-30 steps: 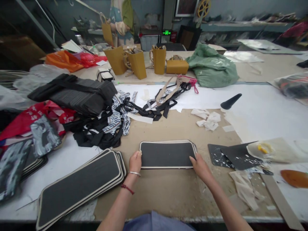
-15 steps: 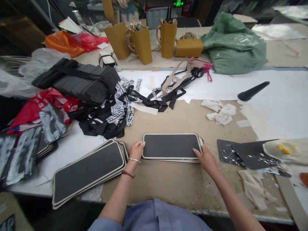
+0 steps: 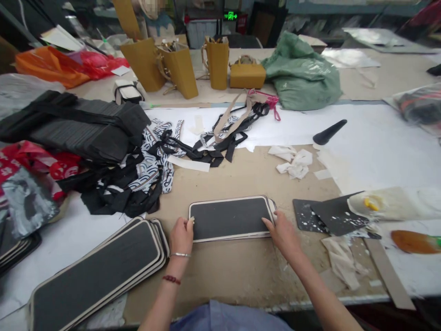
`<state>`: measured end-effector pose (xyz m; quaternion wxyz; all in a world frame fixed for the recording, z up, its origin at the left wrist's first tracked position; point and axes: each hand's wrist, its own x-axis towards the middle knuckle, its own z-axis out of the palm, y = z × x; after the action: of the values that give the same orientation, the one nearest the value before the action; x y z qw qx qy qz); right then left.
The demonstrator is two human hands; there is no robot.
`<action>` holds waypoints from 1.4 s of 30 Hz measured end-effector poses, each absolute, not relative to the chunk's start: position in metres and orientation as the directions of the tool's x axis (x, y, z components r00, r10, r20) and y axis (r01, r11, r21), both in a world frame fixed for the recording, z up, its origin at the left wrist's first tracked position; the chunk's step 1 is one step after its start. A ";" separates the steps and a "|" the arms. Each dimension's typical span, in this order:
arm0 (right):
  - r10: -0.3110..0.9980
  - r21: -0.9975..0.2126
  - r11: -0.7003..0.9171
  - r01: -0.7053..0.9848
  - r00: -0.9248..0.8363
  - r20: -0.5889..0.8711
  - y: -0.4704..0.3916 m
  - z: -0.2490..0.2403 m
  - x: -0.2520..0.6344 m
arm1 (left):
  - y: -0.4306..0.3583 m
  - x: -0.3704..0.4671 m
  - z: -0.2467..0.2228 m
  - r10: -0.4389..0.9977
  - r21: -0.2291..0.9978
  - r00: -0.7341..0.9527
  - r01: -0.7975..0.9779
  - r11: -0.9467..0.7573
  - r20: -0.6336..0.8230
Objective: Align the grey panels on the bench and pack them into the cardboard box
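A dark grey rectangular panel (image 3: 229, 218) with rounded corners and a cream border lies in front of me on top of at least one similar panel, whose edges show at the right end. My left hand (image 3: 182, 234) pinches its left end, thumb on top and the other fingers mostly hidden. At the right end my right hand (image 3: 283, 233) is closed on the panel too, with the thumb over the face and fingers at the edge. A slanted stack of similar panels (image 3: 96, 276) lies to the left of my left hand.
Black and patterned fabric strips (image 3: 155, 161) lie behind the left stack, beside a bundle of dark pieces (image 3: 86, 126). Crumpled white cloth (image 3: 296, 163), a black horn-shaped tool (image 3: 330, 132) and glue-spotted dark sheets (image 3: 308, 216) sit to the right. Mustard bags (image 3: 217, 64) stand at the back.
My view has turned to the right, so most things appear farther left. Both hands keep hold of the panel, which now looks slightly tilted, its right end farther from me.
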<state>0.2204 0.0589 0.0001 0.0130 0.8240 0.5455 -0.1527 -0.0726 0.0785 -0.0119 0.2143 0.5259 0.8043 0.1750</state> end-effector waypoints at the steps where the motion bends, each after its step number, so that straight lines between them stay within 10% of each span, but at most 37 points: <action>1: 0.913 -0.117 -0.381 0.917 0.353 -0.204 0.059 0.002 0.218 | 0.076 -0.071 -0.011 0.938 0.425 -0.337 0.840 0.336 -0.077; 6: 0.994 -0.225 -0.097 0.970 0.105 0.025 0.073 -0.004 0.170 | 0.082 -0.048 -0.019 0.977 0.191 -0.032 0.982 -0.009 0.211; 13: 0.934 -0.431 0.358 0.829 -0.320 0.159 0.095 -0.033 0.104 | 0.096 -0.019 -0.048 0.969 0.120 0.216 0.966 -0.229 0.117; 42: 0.977 -0.319 0.189 0.929 -0.144 0.159 0.096 -0.045 0.201 | 0.100 -0.010 -0.043 0.977 0.103 0.206 0.972 -0.212 0.062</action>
<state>0.2013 0.0962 -0.0447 -0.1661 0.6328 0.7529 -0.0720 -0.0102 0.0996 -0.0428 0.0205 0.7763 0.6274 0.0566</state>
